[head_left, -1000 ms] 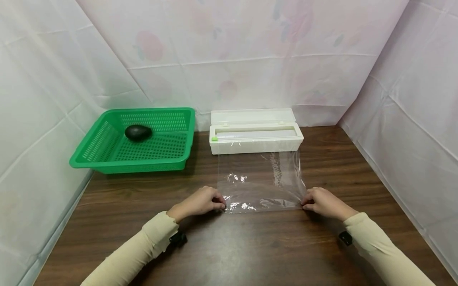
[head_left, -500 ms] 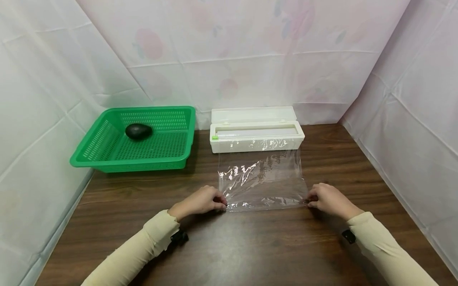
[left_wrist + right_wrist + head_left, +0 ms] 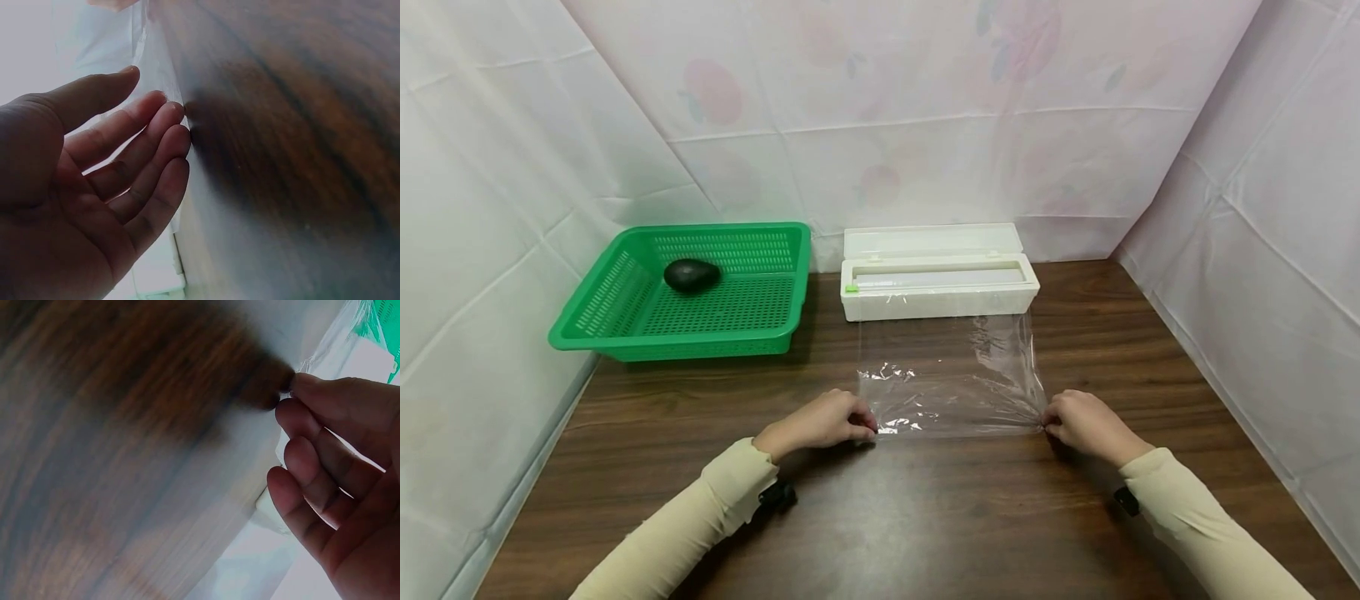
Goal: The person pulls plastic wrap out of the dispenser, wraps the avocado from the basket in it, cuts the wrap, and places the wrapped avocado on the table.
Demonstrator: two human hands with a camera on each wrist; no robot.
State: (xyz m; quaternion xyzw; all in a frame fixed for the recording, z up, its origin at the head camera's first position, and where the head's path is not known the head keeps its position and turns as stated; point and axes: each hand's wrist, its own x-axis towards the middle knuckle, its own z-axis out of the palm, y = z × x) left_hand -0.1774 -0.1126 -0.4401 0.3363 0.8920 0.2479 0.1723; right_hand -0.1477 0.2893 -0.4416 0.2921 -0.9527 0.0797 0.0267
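Observation:
A clear sheet of cling film [image 3: 951, 392] runs from a white cling film dispenser [image 3: 940, 305] toward the front of the table. At the sheet's near left corner, my left hand [image 3: 831, 419] touches the film with fingertips down at the tabletop. In the left wrist view, that hand's thumb [image 3: 103, 94] stands apart from its loosely bent fingers. My right hand [image 3: 1086, 427] pinches the near right corner between thumb and index finger, and creases spread from there. The dispenser's lid [image 3: 932, 242] is up, and a green slider [image 3: 852, 288] sits at its left end.
A green plastic basket [image 3: 677, 343] stands at the back left with an avocado [image 3: 691, 276] inside. Patterned white cloth [image 3: 880, 125] hangs behind the dark wooden table [image 3: 925, 517] and along both sides.
The right hand has shifted slightly right and now pinches the corner, drawing creases into it. The left hand has barely moved. Reflections and wrinkles on the film have changed.

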